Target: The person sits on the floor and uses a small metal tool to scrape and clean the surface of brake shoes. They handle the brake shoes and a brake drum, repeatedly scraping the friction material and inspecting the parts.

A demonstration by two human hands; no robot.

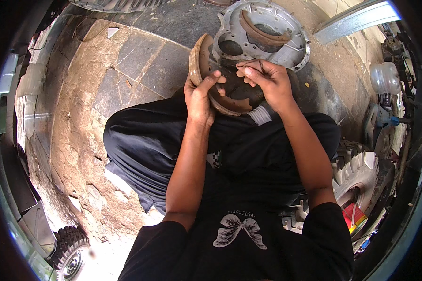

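Observation:
My left hand (200, 96) is wrapped round a curved brake shoe (195, 65), rusty brown with a pale outer face. The shoe stands on its side above my crossed legs, its open curve toward the right. Just right of it, my right hand (269, 82) is closed in a pinch on a thin, dark brown folded piece (254, 64), perhaps sandpaper; its kind is not clear. The piece is apart from the shoe. Beyond both hands, a second rusty brake shoe (258, 35) lies on a round grey metal housing (295, 51) with holes.
Grey tiles (138, 54) and worn earth-brown floor surround me. A metal channel (356, 21) lies at the far right, near a clear plastic bottle (384, 78). On the right are a large toothed gear (358, 175) and a red-yellow box (354, 216). A wheel (72, 262) stands lower left.

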